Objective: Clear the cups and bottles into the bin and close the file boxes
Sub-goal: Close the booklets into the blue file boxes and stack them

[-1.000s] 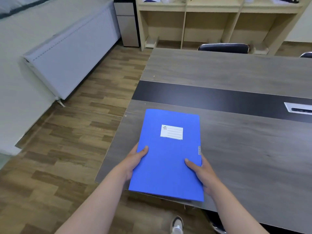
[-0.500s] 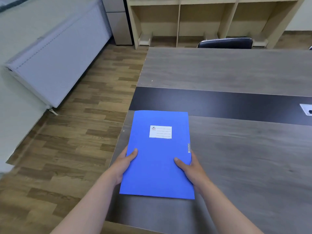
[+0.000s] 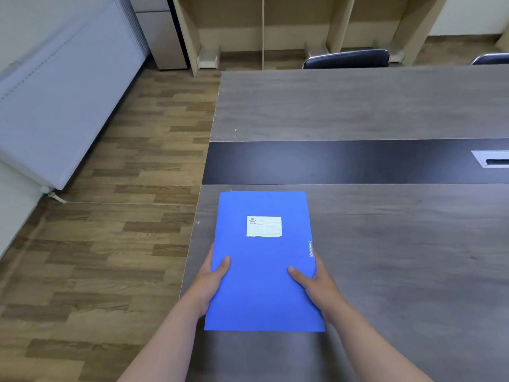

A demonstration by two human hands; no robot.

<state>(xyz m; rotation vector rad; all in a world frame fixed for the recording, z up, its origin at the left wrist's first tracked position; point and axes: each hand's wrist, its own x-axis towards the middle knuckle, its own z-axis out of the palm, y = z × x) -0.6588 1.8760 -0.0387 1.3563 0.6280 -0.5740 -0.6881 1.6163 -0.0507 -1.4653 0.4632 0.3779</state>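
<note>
Hands on the box, one at each side, and that is the whole story from the head camera. Blue file box (image 3: 264, 260) lies flat and closed near the left end of the grey wooden table (image 3: 399, 257), its white label (image 3: 264, 226) facing up and its far edge just short of the dark strip (image 3: 344, 162) that runs across the tabletop. Left hand (image 3: 210, 282) clasps the left long edge of the box, thumb laid on the blue cover, the other fingers tucked out of sight beneath or beside it. Right hand (image 3: 316, 288) grips the right long edge the same way, thumb pressing on top, just below the small silver tag on that side. Both hands sit on the near half of the box, well apart from each other, with the full width of the cover between them. Whether the box rests fully on the table or is raised a touch at the near end, I cannot tell. Off to the right a white cable port (image 3: 493, 159) sits in the dark strip. Beyond the far edge, a black chair back (image 3: 347, 58) stands before pale shelving (image 3: 264, 23), and a white radiator (image 3: 63, 106) lines the wall on the left above the wood-pattern floor (image 3: 115, 244).
</note>
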